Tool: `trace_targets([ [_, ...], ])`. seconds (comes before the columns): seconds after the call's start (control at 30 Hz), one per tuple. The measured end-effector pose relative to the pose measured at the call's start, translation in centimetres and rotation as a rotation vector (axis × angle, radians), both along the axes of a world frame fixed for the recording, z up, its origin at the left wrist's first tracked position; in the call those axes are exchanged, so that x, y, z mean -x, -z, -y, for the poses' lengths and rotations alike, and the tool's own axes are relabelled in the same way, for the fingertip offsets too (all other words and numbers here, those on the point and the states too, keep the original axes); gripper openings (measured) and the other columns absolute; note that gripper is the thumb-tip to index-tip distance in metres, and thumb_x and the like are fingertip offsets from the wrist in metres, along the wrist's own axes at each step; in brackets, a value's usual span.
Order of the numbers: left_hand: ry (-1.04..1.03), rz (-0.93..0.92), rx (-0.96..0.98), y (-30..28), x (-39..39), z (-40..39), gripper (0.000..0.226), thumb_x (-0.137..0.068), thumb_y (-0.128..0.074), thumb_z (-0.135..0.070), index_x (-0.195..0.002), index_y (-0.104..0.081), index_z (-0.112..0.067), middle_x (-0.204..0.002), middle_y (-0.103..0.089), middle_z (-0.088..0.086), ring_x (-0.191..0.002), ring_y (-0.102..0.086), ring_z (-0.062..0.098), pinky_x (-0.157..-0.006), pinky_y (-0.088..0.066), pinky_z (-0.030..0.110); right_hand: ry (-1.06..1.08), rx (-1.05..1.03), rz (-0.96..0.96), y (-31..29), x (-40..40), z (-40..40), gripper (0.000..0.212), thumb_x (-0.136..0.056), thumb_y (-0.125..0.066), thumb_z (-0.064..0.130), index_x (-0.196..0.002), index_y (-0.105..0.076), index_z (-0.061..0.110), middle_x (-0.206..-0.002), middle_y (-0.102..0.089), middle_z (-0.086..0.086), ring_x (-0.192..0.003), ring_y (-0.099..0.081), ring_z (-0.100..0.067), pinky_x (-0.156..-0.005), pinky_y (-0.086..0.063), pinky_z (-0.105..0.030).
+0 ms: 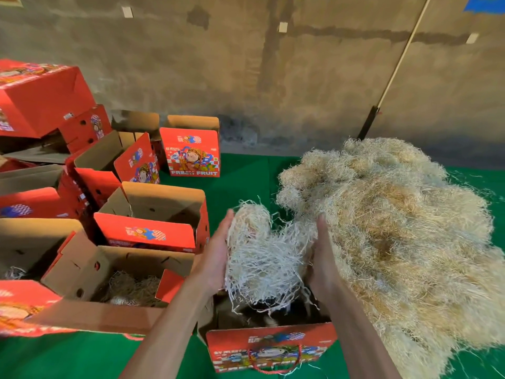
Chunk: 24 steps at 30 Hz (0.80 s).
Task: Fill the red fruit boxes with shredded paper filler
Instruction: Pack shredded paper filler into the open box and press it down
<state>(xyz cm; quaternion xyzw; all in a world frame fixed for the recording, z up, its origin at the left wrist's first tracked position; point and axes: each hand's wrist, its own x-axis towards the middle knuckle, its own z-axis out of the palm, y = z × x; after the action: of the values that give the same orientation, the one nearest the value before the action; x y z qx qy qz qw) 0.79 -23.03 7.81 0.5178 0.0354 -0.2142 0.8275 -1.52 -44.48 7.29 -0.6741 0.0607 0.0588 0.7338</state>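
Both forearms bare; no sleeves, apparently no jewellery.

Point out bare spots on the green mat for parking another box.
Free: the green mat between the upright box and the paper pile, and the near strip left of the box with the handle. Crowded: open boxes fill the left; the pile covers the right.

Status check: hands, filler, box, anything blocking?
Left hand and right hand cup a paper filler clump between flat palms. Clump sits above the open red box. Nothing blocking the opening.
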Motion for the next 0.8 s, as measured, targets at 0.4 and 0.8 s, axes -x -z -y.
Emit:
trace_targets([
  [0.4, -0.155, 0.198, -0.458, -1.1, 1.6, 3.1, 0.061, -0.077, -0.053, -0.086, -0.110, -0.068, -0.037, -0.113, -0.067, -0.015, -0.102, -0.063, 0.004, -0.084, -0.046, 0.028, 0.159, 0.208, 0.066, -2.9, 0.4, -3.8, 0.077, -0.075, -0.067, 0.075, -0.101, -0.068, 0.003, -0.092, -0.071, -0.013, -0.070, -0.066, -0.031, -0.072, -0.059, -0.042],
  [0.8, -0.001, -0.009, -0.075, -0.9, 0.0, 1.3, 0.053, -0.096, -0.053, -0.055, -0.136, -0.058, -0.020, -0.132, -0.066, 0.005, -0.124, -0.061, 0.025, -0.109, -0.042, 0.048, 0.061, 0.336, -0.013, -3.4, 0.2, 0.0, 0.123, -0.068, -0.044, 0.096, -0.152, -0.033, 0.007, -0.135, -0.056, -0.018, -0.120, -0.059, -0.030, -0.101, -0.043, -0.059],
])
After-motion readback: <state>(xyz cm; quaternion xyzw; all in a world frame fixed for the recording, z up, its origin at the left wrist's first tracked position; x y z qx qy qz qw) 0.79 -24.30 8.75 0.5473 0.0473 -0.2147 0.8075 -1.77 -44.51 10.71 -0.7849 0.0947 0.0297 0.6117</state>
